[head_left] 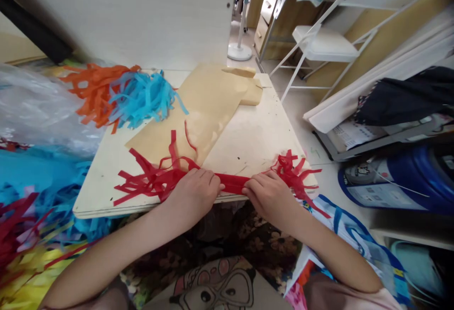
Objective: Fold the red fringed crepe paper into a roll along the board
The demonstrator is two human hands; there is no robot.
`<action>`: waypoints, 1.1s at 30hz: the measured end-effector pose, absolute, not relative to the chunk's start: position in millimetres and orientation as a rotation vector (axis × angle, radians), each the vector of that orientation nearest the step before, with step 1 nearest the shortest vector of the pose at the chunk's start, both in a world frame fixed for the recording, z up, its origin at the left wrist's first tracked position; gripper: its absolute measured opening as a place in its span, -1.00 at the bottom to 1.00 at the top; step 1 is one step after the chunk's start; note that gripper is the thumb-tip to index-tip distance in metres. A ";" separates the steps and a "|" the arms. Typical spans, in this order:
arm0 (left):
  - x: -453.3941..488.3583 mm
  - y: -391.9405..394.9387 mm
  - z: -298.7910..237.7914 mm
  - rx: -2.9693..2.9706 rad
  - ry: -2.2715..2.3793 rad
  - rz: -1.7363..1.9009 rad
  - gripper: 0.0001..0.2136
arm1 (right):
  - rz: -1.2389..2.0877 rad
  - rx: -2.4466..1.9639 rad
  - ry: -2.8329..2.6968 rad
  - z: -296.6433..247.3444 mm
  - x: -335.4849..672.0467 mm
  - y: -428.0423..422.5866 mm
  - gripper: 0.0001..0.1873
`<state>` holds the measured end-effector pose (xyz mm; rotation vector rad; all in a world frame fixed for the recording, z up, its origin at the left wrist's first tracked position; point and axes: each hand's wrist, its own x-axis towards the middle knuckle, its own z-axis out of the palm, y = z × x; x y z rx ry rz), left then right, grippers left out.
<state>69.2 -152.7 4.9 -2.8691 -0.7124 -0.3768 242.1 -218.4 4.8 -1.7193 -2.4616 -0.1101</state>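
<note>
Both hands grip a red tissue paper tassel [232, 183] at the table's front edge. Its flat, folded middle stretches between them, and cut fringe strips spread out past each hand. My left hand [198, 187] is closed around the left part, with a large bunch of strips beyond it. My right hand [267, 192] pinches the right part, where a smaller bunch hangs partly over the table's edge. Behind my left hand, a brown paper sheet [198, 107] lies slantwise on the pale wooden table [262, 135]. A thin loose red strip [190, 136] rests on that sheet.
An orange fringe bunch [94, 88] and a blue fringe bunch [149, 97] lie at the table's back left. Clear plastic [42, 107] and more coloured fringes crowd the left side. A white folding chair [324, 45] and a blue bucket [411, 177] stand to the right.
</note>
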 end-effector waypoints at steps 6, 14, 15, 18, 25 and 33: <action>72.4 -145.7 9.9 -2.833 -0.819 -0.271 -0.77 | -0.110 -1.835 -2.524 8.9 254.2 -210.6 -0.71; 78.5 -150.0 16.4 -2.783 -1.034 -0.073 -0.74 | -0.014 -2.007 -2.595 18.6 262.5 -199.9 -0.69; 79.8 -150.5 16.7 -2.779 -1.066 -0.043 -0.73 | -0.003 -2.028 -2.598 19.3 262.4 -199.1 -0.68; 83.5 -150.5 16.7 -2.758 -1.163 0.025 -0.73 | -0.003 -2.086 -2.599 19.9 260.6 -197.7 -0.66; 85.3 -149.0 15.0 -2.764 -1.168 0.103 -0.75 | -0.104 -2.055 -2.616 16.2 260.0 -197.0 -0.69; 92.2 -156.0 21.2 -2.623 -1.066 -0.109 -0.84 | -0.326 -2.122 -2.595 28.9 245.1 -194.8 -0.80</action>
